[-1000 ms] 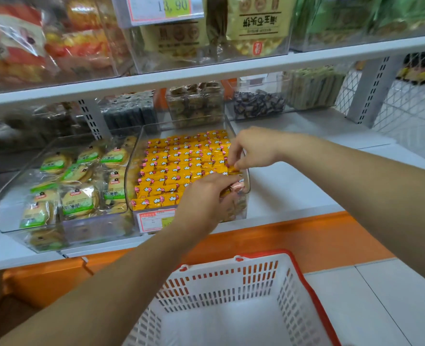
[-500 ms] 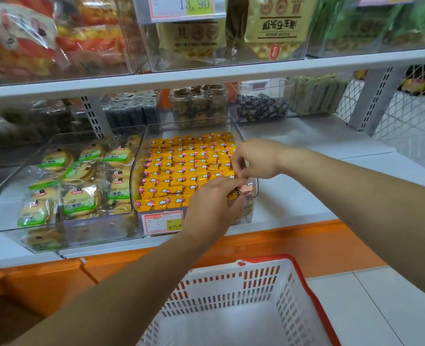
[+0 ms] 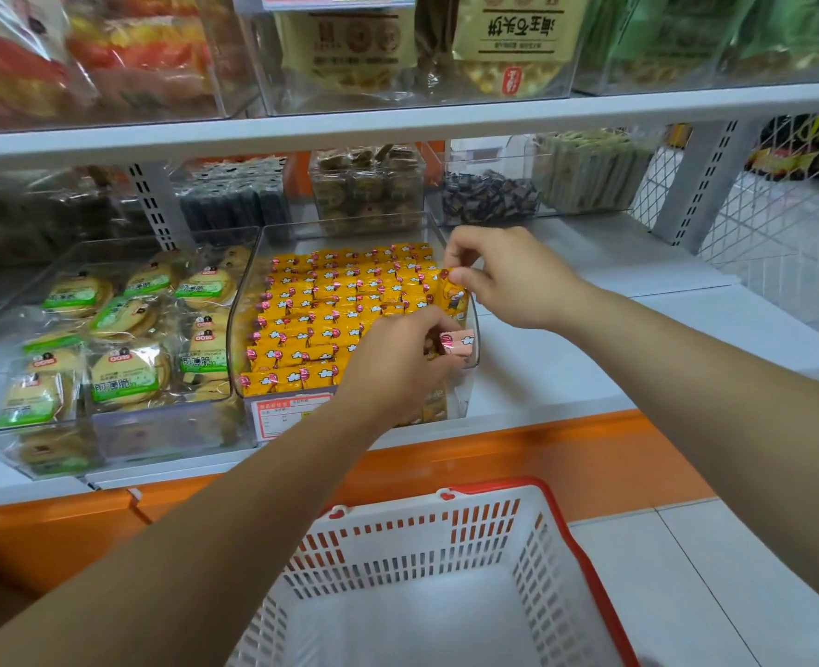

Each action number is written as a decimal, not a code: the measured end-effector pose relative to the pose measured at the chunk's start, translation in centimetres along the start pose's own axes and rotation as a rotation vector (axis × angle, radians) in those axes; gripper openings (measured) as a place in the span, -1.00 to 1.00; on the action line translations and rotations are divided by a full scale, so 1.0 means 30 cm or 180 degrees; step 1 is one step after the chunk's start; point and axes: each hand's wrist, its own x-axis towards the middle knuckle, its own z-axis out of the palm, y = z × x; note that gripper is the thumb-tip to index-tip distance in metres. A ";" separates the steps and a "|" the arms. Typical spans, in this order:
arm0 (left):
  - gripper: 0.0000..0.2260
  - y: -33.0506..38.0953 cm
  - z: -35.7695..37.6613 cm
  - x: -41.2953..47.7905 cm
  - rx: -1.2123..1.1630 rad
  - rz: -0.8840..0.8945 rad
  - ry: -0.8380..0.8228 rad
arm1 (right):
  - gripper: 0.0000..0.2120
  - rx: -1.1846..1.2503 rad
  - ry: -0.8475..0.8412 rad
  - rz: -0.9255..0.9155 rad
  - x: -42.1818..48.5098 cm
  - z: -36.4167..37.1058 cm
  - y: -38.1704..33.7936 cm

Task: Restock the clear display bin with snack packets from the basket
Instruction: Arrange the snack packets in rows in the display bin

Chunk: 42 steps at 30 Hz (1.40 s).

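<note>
White shelves (image 3: 398, 122) rise over an orange base (image 3: 566, 454) and pale floor tiles (image 3: 735, 594), beside wire mesh (image 3: 783, 223).

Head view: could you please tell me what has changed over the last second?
The right hand has drawn slightly back along the clear bin's right wall and now pinches a yellow packet tipped on end. The left hand stays at the front right corner, holding a pink-ended packet. The basket is unchanged.

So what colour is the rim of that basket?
Red, on the otherwise white basket, clearest in the head view.
</note>
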 end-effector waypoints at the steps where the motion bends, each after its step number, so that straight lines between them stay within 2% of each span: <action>1: -0.76 -0.005 -0.001 0.001 0.0008 -0.0028 -0.0027 | -0.94 -0.0028 -0.0052 0.0029 0.003 0.003 -0.008; 8: -0.73 -0.008 0.016 0.003 -0.0529 -0.0367 0.0063 | -0.89 -0.0233 -0.0436 0.0233 0.022 -0.018 -0.036; 15: -0.85 -0.006 -0.006 -0.006 0.0176 -0.0017 -0.0119 | -0.92 -0.0445 -0.0675 0.0153 0.034 -0.024 -0.062; 21: -0.74 -0.024 0.006 -0.022 0.0704 0.0391 0.0142 | -0.89 -0.0569 -0.1027 0.0246 0.045 -0.018 -0.070; 24: -0.73 -0.040 -0.012 -0.019 0.0744 0.0429 -0.0007 | -0.83 -0.0665 -0.1054 0.0284 0.055 -0.015 -0.069; 28: -0.79 -0.070 -0.063 0.003 0.0062 0.0135 -0.0245 | -0.79 -0.0897 -0.1058 0.0325 0.055 0.010 -0.063; 31: -0.92 -0.098 -0.097 0.011 0.0469 0.0175 -0.0135 | -0.84 -0.1183 -0.1242 0.0248 0.041 0.052 -0.075; 35: -0.80 -0.118 -0.101 0.014 0.0826 0.0215 0.0035 | -0.84 -0.0985 -0.1510 0.0246 0.031 0.026 -0.086; 38: -0.67 -0.119 -0.082 0.012 0.0631 0.0272 -0.0076 | -0.80 -0.0651 -0.0859 0.0243 -0.008 -0.033 -0.067; 39: -0.66 -0.116 -0.077 0.010 0.0519 0.0219 -0.0116 | -0.78 -0.0577 -0.0803 0.0175 -0.030 -0.042 -0.064; 42: -0.64 -0.116 -0.068 0.010 0.0424 0.0075 -0.0110 | -0.67 -0.0856 -0.1256 0.0031 -0.090 -0.016 -0.063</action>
